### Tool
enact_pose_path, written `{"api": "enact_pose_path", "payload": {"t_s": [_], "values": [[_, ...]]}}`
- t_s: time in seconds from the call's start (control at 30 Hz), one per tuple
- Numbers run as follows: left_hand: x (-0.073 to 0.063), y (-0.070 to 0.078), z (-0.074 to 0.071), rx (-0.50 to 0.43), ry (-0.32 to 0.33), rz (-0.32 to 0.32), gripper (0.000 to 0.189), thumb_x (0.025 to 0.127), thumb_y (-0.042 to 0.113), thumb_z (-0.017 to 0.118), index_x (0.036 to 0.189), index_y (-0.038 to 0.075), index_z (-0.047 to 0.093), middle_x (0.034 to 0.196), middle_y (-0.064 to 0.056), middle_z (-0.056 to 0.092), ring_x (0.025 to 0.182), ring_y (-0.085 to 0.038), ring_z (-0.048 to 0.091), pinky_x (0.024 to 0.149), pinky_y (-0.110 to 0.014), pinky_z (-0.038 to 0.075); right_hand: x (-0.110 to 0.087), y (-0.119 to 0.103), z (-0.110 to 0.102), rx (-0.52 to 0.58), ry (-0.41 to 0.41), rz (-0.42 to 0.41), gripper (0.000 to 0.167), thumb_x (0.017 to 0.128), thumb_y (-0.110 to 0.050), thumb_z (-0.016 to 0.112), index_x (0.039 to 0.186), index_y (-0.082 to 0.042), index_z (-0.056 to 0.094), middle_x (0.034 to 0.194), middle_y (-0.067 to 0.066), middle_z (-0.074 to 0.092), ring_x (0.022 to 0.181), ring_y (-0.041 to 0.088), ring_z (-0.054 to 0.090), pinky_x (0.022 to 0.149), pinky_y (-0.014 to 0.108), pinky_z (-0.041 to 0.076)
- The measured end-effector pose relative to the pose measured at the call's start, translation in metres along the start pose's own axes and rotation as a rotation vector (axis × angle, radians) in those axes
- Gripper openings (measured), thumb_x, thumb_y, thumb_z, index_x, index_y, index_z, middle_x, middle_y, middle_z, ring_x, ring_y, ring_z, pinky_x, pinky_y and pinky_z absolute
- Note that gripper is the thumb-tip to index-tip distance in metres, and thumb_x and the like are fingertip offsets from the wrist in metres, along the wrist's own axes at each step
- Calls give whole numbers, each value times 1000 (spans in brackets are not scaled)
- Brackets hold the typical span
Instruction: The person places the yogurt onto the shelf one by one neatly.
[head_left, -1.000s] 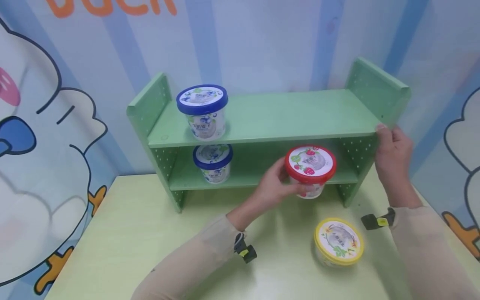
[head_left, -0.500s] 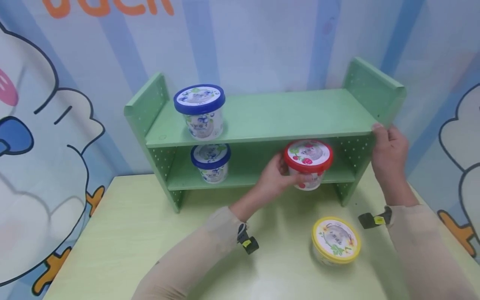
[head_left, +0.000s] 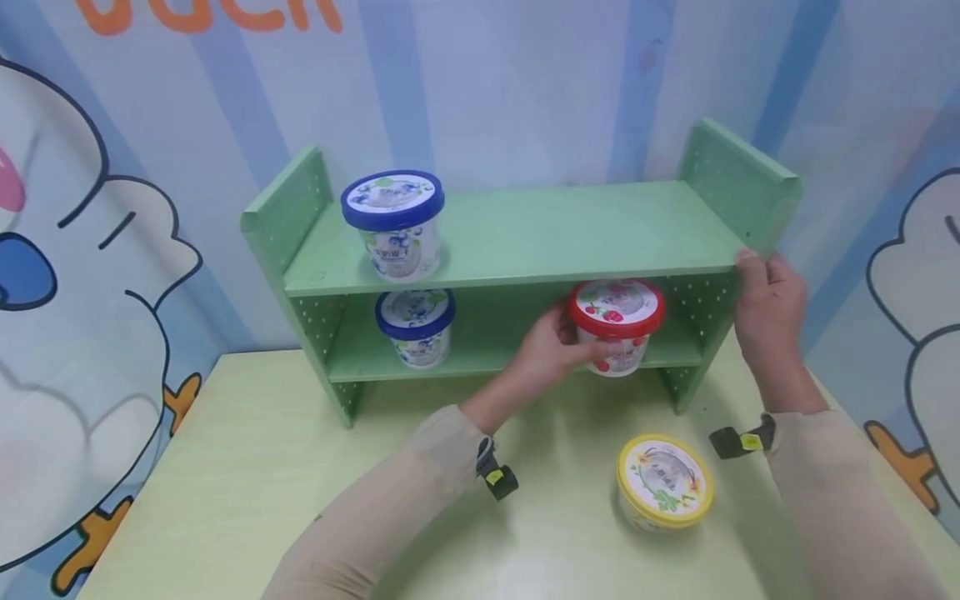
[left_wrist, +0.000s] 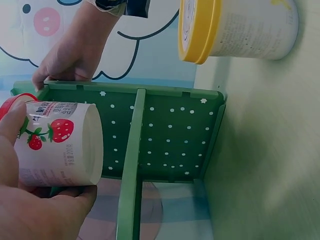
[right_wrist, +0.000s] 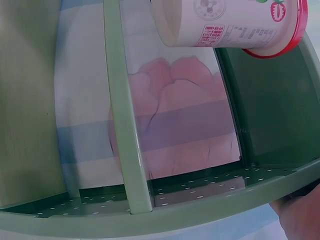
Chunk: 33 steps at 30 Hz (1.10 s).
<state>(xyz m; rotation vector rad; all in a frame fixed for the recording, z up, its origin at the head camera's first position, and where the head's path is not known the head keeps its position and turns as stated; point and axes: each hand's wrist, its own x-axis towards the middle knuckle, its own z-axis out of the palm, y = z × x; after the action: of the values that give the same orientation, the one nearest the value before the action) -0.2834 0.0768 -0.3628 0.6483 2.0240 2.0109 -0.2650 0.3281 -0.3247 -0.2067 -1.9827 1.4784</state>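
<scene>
Red cup (head_left: pixel 617 323) and left hand (head_left: pixel 550 346) have gone back toward the shelf (head_left: pixel 738 179) and up a little. Before, the whole lid showed; now its far rim meets the front edge of the top board (head_left: pixel 555 233), so the cup seems to be going into the space under that board. Left hand wraps round the cup's left side. Both wrist views show a gap between the cup and the low board (head_left: pixel 483 358), so it looks not set down yet. Right hand (head_left: pixel 772 308) stays in place and grips the shelf's end, which likely helps it stand still. Left of both hands, one blue cup stands on the top board and another on the low board. Between the hands, but nearer the person, a yellow cup (head_left: pixel 664 482) sits on the table (head_left: pixel 225 483), with no hand on it.
</scene>
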Motion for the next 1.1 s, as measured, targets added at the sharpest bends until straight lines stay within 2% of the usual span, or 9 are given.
{"api": "enact_pose_path", "payload": {"t_s": [0.23, 0.43, 0.6, 0.87, 1.03, 1.1], "values": [[7, -4, -1, 24, -7, 9, 80, 80, 16, 83, 147, 10, 40, 133, 4, 56, 121, -12, 53, 93, -25, 49, 1, 1, 1, -33, 6, 4, 24, 102, -34, 49, 110, -22, 68, 56, -5, 41, 51, 10, 31, 46, 22, 33], [12, -5, 0, 80, 2, 4, 75, 82, 19, 82, 145, 10, 43, 132, 3, 57, 119, -12, 54, 93, -25, 50, 2, 3, 1, -28, -1, 5, 22, 102, -37, 49, 105, -25, 67, 56, -5, 43, 51, 11, 32, 46, 22, 35], [16, -6, 0, 100, 0, 10, 70, 83, 20, 81, 143, 9, 47, 129, 3, 59, 115, -11, 56, 92, -25, 50, 3, 4, 1, -27, -3, 9, 23, 102, -37, 49, 106, -25, 68, 56, -5, 43, 50, 11, 32, 45, 22, 35], [20, -8, 1, 99, -6, 12, 72, 83, 19, 81, 144, 9, 45, 130, 2, 58, 118, -12, 55, 94, -24, 49, 2, 4, 2, -43, -6, -2, 36, 102, -37, 47, 122, -14, 67, 67, -2, 52, 55, 13, 35, 49, 24, 37], [22, -9, 2, 94, -23, 17, 71, 82, 18, 81, 143, 9, 46, 130, 3, 58, 116, -12, 56, 93, -25, 49, 3, 3, 2, -25, -1, 5, 37, 102, -36, 48, 124, -13, 67, 83, -3, 61, 64, 13, 42, 56, 24, 40], [24, -10, 3, 100, -24, 15, 71, 82, 19, 82, 143, 10, 46, 129, 3, 58, 114, -12, 56, 92, -25, 50, 3, 3, 2, -19, -4, 10, 36, 102, -36, 48, 123, -13, 67, 82, -2, 61, 64, 13, 41, 56, 24, 40]]}}
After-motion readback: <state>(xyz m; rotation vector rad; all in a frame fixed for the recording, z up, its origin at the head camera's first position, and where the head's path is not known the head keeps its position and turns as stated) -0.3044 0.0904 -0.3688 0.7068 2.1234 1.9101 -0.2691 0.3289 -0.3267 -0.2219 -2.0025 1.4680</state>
